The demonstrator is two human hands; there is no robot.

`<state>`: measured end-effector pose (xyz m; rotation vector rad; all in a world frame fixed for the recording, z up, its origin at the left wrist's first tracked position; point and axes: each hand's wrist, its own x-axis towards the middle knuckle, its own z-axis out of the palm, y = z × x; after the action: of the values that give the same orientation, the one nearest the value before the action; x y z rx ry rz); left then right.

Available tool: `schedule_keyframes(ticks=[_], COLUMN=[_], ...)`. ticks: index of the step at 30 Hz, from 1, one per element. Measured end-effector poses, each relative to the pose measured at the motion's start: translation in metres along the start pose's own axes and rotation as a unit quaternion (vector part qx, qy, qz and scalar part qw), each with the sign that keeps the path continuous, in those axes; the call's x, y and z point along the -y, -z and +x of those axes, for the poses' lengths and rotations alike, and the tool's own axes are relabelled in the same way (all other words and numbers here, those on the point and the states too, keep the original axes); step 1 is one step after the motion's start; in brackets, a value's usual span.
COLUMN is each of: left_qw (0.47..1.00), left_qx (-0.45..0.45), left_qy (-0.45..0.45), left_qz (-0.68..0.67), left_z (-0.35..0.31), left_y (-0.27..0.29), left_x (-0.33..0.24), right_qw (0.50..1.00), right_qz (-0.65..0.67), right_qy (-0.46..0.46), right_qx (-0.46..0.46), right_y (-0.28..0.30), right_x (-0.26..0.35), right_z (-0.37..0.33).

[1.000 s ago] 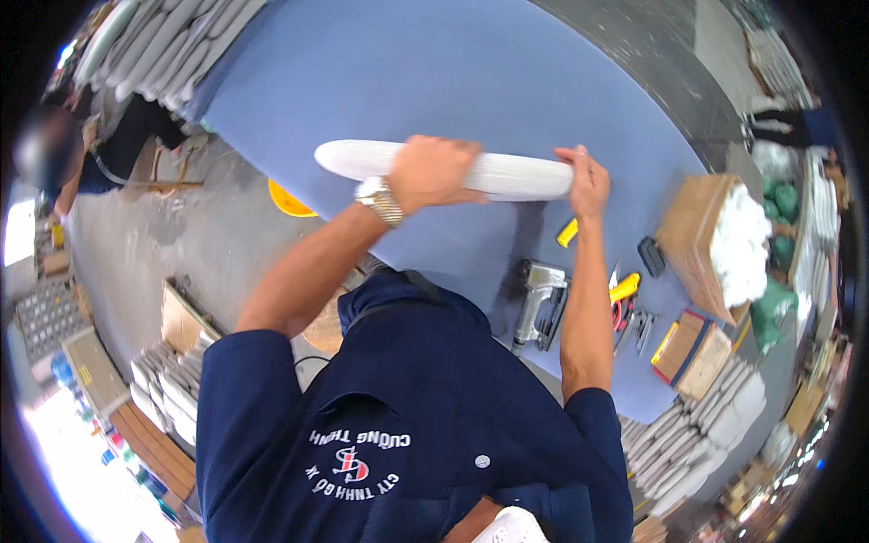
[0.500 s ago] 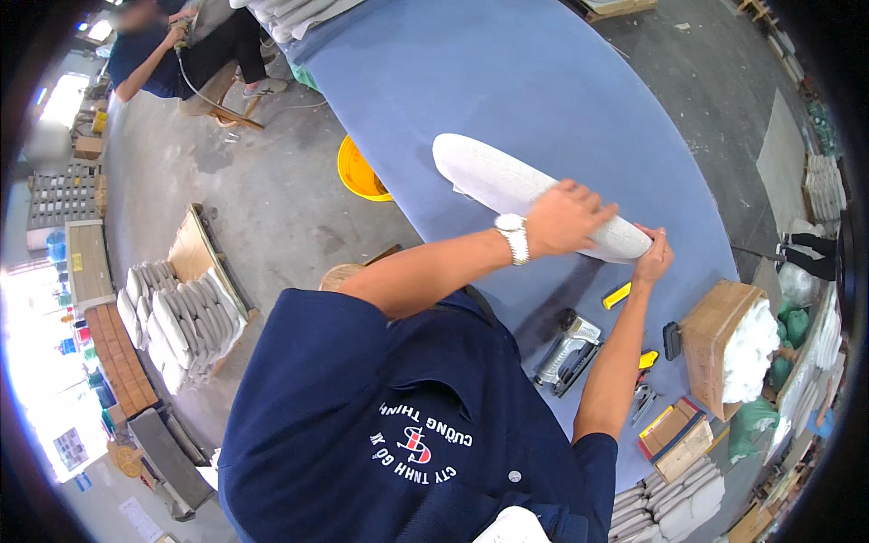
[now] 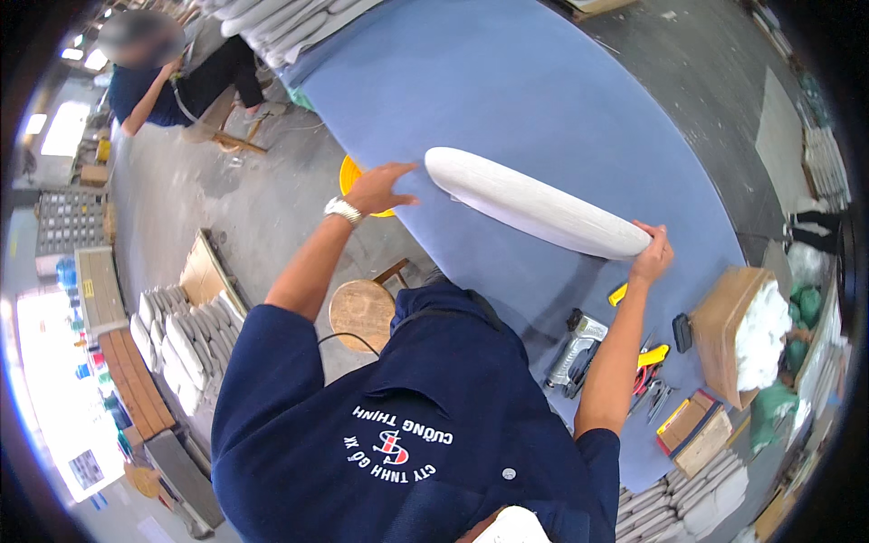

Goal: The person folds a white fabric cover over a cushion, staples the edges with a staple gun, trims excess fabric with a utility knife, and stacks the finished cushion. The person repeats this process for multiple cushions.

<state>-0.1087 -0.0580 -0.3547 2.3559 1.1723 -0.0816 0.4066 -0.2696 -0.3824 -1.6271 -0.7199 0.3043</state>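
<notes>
A long, light-coloured padded cushion (image 3: 534, 204) with rounded ends lies slantwise across the blue-covered table (image 3: 507, 90). My right hand (image 3: 654, 253) grips its right end, thumb and fingers closed around the edge. Off the cushion's far left end, my left hand (image 3: 380, 188) hovers by the table edge with its fingers apart and nothing in it. A watch circles that wrist. Nearer to me, beside my right forearm, lies a silver staple gun (image 3: 576, 351). A yellow-handled tool (image 3: 618, 294) rests between the cushion and that forearm.
Right of my forearm are pliers (image 3: 647, 376), a black block (image 3: 682, 333) and a cardboard box (image 3: 724, 330) of white stuffing. A yellow bucket (image 3: 349, 174) and wooden stool (image 3: 360, 312) stand left of the table. Another person (image 3: 149, 90) sits at the far left.
My left hand has lifted off the right part of the cushion and swung left past its far end. My right hand keeps its hold on the right end.
</notes>
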Motion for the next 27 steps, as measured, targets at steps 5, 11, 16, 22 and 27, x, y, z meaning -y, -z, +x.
schedule_keyframes(ticks=[5, 11, 16, 22, 27], left_qw=[0.996, 0.982, 0.97, 0.969, 0.96], left_qx=[-0.08, -0.032, 0.038, 0.03, -0.033], left_qy=[0.007, -0.173, -0.214, -0.209, -0.26], left_qz=[-0.043, 0.068, 0.111, 0.131, 0.103], left_z=[0.007, 0.044, 0.071, 0.084, 0.097], left_y=[0.041, 0.055, 0.026, 0.0, 0.0], left_x=[-0.025, -0.14, -0.234, -0.293, -0.287], right_qw=[0.999, 0.998, 0.996, 0.996, 0.992], right_qz=[-0.041, 0.042, 0.062, 0.039, 0.079], right_qy=[-0.002, -0.039, -0.014, 0.001, -0.068], right_qx=[-0.028, -0.024, -0.062, -0.082, -0.074], right_y=[0.004, -0.005, -0.007, -0.017, -0.014], right_x=[0.01, 0.018, 0.014, 0.021, -0.005], right_z=[-0.006, -0.008, -0.016, -0.017, -0.012])
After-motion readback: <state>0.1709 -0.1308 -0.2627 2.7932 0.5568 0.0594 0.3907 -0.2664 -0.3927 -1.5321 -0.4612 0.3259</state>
